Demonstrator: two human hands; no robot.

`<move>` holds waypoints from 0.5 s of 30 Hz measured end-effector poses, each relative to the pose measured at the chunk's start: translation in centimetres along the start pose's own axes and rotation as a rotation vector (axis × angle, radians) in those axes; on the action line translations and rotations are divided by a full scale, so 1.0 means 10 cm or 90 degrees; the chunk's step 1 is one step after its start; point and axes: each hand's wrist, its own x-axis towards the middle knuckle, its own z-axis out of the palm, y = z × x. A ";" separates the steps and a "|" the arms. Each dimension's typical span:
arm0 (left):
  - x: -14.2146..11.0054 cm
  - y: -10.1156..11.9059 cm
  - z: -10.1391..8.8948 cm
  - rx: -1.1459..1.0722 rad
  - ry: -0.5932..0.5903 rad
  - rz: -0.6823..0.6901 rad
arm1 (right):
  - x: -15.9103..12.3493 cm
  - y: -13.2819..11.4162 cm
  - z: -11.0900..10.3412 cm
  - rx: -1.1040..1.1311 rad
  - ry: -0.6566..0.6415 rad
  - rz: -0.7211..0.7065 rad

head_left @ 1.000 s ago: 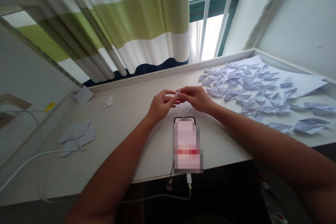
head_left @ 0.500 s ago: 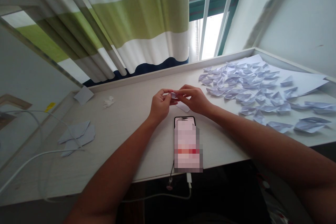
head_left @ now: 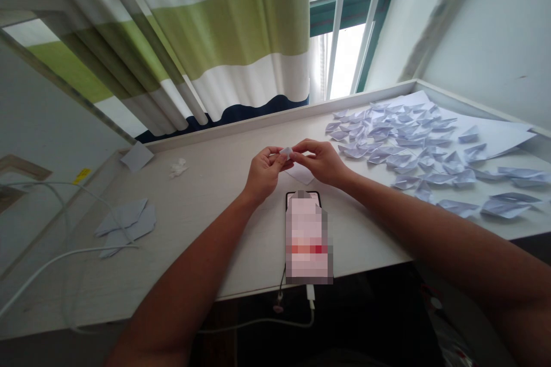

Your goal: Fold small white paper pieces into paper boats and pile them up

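My left hand (head_left: 263, 172) and my right hand (head_left: 321, 161) meet above the middle of the pale desk (head_left: 206, 223). Both pinch one small folded piece of white paper (head_left: 286, 152) between thumbs and fingertips. A flat white paper scrap (head_left: 300, 174) lies on the desk just under my right hand. Right in front of my hands lies a phone (head_left: 307, 238), screen up, with a cable at its near end.
Several folded paper boats (head_left: 400, 146) cover the right of the desk, over white sheets (head_left: 495, 132). On the left lie folded papers (head_left: 127, 221), a crumpled scrap (head_left: 178, 168), a square sheet (head_left: 136, 155) and a white cable (head_left: 60, 255). A striped curtain (head_left: 206, 40) and window stand behind.
My fingers have kept working the small paper piece, turning it slightly between both hands. My hands dipped a little and came back up; nothing else moved.
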 end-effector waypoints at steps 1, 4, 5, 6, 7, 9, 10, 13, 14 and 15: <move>0.00 -0.01 0.00 0.010 -0.005 -0.006 | 0.00 0.00 0.01 0.000 -0.003 -0.003; -0.02 -0.01 0.00 0.087 -0.027 0.015 | 0.00 -0.02 0.01 -0.015 0.004 -0.012; -0.03 0.00 -0.01 0.134 -0.031 0.039 | 0.00 -0.02 0.01 -0.024 0.003 -0.011; -0.04 0.01 -0.02 0.185 -0.033 0.066 | 0.00 -0.02 0.00 -0.036 -0.002 -0.009; -0.05 0.02 -0.03 0.229 -0.034 0.089 | 0.00 -0.02 -0.01 -0.049 -0.010 -0.008; -0.06 0.05 -0.06 0.284 -0.046 0.114 | 0.00 -0.02 -0.04 -0.067 -0.034 -0.003; -0.06 0.07 -0.07 0.295 -0.058 0.116 | 0.00 -0.02 -0.05 -0.069 -0.048 -0.001; -0.07 0.10 -0.09 0.301 -0.095 0.109 | -0.01 -0.03 -0.09 -0.068 -0.091 0.004; -0.06 0.11 -0.09 0.294 -0.098 0.106 | -0.01 -0.04 -0.09 -0.077 -0.096 0.002; -0.06 0.11 -0.08 0.280 -0.093 0.104 | -0.01 -0.05 -0.09 -0.089 -0.093 -0.002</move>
